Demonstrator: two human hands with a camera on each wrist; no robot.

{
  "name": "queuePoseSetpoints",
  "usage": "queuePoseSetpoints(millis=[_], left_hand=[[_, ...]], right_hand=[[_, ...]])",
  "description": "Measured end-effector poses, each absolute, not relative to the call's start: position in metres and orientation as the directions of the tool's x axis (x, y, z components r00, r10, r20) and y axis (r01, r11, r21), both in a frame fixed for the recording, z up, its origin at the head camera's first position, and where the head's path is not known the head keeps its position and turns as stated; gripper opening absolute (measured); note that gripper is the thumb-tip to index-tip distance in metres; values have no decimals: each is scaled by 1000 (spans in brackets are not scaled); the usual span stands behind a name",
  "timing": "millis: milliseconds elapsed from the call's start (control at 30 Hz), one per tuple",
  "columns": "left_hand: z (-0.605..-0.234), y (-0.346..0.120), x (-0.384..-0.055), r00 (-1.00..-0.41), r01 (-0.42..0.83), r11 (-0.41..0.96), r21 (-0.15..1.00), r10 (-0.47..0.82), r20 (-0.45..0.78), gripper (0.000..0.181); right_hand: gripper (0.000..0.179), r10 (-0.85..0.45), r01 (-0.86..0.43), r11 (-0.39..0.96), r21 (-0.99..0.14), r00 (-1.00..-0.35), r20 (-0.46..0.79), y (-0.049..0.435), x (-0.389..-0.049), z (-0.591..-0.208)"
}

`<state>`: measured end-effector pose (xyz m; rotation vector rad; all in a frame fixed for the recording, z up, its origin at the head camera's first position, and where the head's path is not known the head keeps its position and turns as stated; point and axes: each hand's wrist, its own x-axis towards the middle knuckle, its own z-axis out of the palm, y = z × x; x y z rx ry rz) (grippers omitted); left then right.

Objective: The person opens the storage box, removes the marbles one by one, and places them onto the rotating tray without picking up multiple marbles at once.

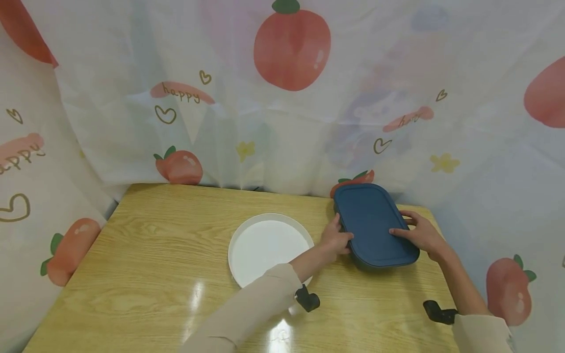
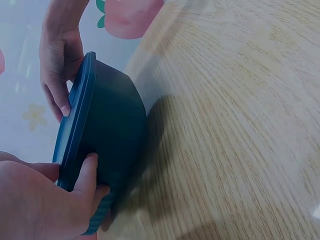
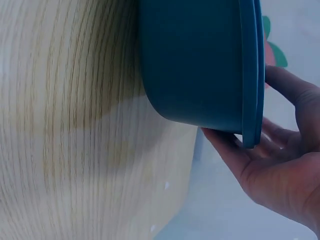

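Note:
A dark blue lidded food container (image 1: 372, 225) is at the table's back right, its flat lid with rounded corners facing up. My left hand (image 1: 336, 238) grips its left long side, thumb at the lid's edge and fingers against the wall below. On the opposite side my right hand (image 1: 421, 234) holds it, with the thumb on the lid and the fingers around the rim. Both wrist views show the deep side wall of the container (image 2: 112, 117), close over the table with a shadow beside it. What is inside is hidden by the lid.
A round white tray (image 1: 235, 235) with a low rim lies left of the container, partly covered by my left forearm. The wooden table (image 1: 145, 260) ends at the back and right against a fruit-printed curtain (image 1: 229, 122).

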<state>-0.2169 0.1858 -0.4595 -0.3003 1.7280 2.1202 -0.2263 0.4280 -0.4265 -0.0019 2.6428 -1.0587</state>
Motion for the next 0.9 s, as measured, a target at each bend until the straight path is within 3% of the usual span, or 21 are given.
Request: queuePoseSetpoints(millis=[900], left_hand=[[-458,160,-197,-883,-446,-226,866,269,-385,77]], right_hand=[[87,-60,76,771,-632,-980,-192,411,-189,-418]])
